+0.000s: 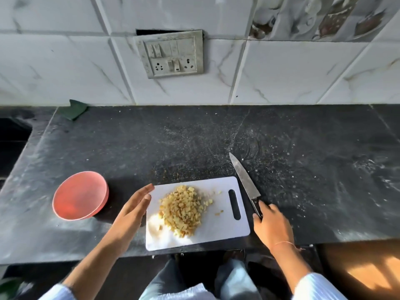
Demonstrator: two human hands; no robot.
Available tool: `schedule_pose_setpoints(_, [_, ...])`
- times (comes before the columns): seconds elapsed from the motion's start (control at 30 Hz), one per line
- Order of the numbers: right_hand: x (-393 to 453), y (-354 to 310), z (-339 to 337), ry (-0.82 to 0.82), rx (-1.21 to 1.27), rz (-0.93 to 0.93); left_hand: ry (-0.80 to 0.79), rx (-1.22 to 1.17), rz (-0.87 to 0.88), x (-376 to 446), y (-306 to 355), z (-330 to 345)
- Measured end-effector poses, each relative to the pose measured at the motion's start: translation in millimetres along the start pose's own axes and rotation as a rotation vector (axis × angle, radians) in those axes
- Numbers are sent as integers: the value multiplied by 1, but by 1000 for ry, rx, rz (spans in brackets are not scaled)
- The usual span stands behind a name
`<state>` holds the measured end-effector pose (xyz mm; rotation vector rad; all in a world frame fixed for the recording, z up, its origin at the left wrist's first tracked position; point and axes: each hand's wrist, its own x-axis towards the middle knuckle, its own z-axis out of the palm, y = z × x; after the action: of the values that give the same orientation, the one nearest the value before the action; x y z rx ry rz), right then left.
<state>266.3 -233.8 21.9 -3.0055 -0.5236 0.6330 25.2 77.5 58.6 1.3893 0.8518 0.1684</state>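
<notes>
Pink bowl [80,195] far left on dark tabletop [151,144]. Left hand [132,210]: grip open, fingers straight, at left edge of white cutting board [218,230]. Diced yellow pieces [183,210] heaped mid-board. Knife [245,178] just right of board, blade on tabletop. Right hand [272,226]: grip closed round knife handle.
</notes>
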Motion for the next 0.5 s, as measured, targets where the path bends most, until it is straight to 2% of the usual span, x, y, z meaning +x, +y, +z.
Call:
schedule_pose_setpoints(0.13, [-8, -7, 4, 3, 10, 62, 71, -205, -97, -6, -10, 2])
schedule_pose_setpoints(0.27, [-20, -21, 11, 175, 11, 60, 31, -255, -177, -9, -27, -9])
schedule_pose_setpoints(0.37, [-20, -38, 23, 286, 125, -184, -1, -207, -156, -12, -26, -13])
schedule_pose_setpoints(0.43, [-20, -61, 28, 257, 175, -356, -20, -176, -130, -14, -22, -15])
schedule_pose_setpoints(0.5, [-20, -87, 28, 217, 187, -404, -35, -146, -105, -15, -20, -17])
